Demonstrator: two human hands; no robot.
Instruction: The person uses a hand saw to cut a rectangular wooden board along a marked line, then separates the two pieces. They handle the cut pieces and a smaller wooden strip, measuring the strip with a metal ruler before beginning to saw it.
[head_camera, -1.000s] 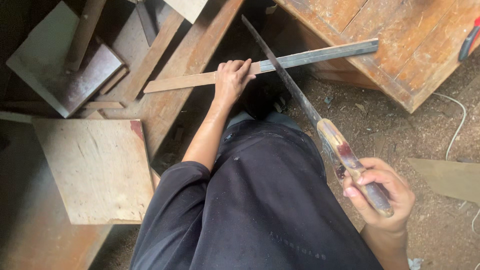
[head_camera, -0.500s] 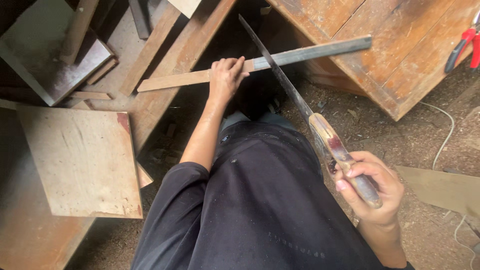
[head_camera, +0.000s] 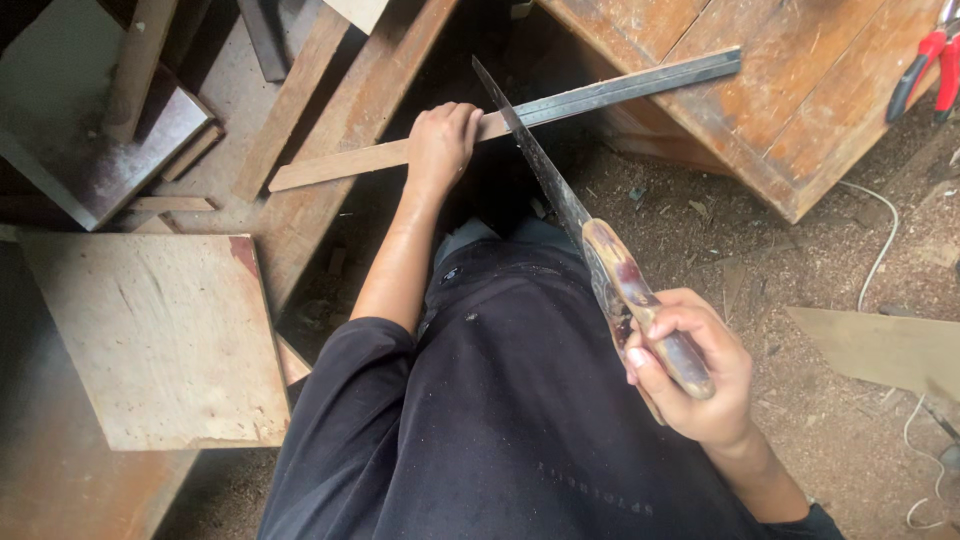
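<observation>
While left hand (head_camera: 440, 145) clamps the thin wooden slat (head_camera: 340, 165) | right hand (head_camera: 690, 375) wraps handsaw (head_camera: 560, 195) handle, blade across slat | slat seems light, springy; hold beside blade.

1. No packages, labels, signs or screens show anywhere in the view.

Left hand (head_camera: 440, 145) outstretched, fingers curled — right hand (head_camera: 690, 375) fisted.
</observation>
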